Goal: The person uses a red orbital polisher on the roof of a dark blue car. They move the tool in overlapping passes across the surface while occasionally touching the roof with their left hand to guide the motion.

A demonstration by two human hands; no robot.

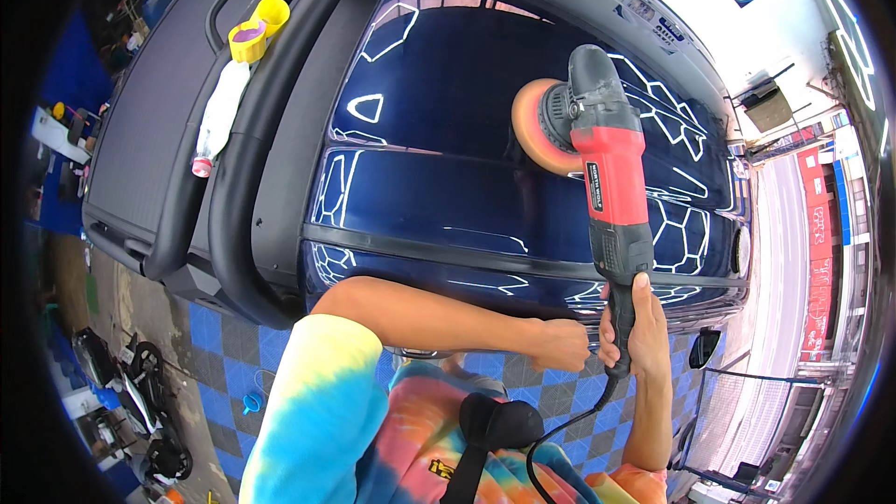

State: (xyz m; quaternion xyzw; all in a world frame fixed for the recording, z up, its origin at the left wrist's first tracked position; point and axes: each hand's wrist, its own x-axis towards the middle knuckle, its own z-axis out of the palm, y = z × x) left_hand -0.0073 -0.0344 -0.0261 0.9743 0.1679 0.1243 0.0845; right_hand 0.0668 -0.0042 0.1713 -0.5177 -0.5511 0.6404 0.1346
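Note:
My right hand (644,329) grips the black rear handle of a red and black North Wolf car polisher (609,168). The tool reaches out over the glossy dark blue vehicle roof (448,189). Its orange foam polishing pad (542,127) is tilted, with the rim towards the roof; whether it touches the paint cannot be told. A black power cord (581,420) runs from the handle down past my shirt. My left hand (563,344) is curled into a fist beside the roof's near edge, left of the handle. Nothing shows in it, though its inner side is hidden.
Black tubular bars (241,147) rise over a dark bed cover (150,126) on the left. A white bottle with a red cap (222,115) and two joined yellow cups (248,40) rest on them. A motorcycle (133,399) stands lower left; a side mirror (704,348) juts out right.

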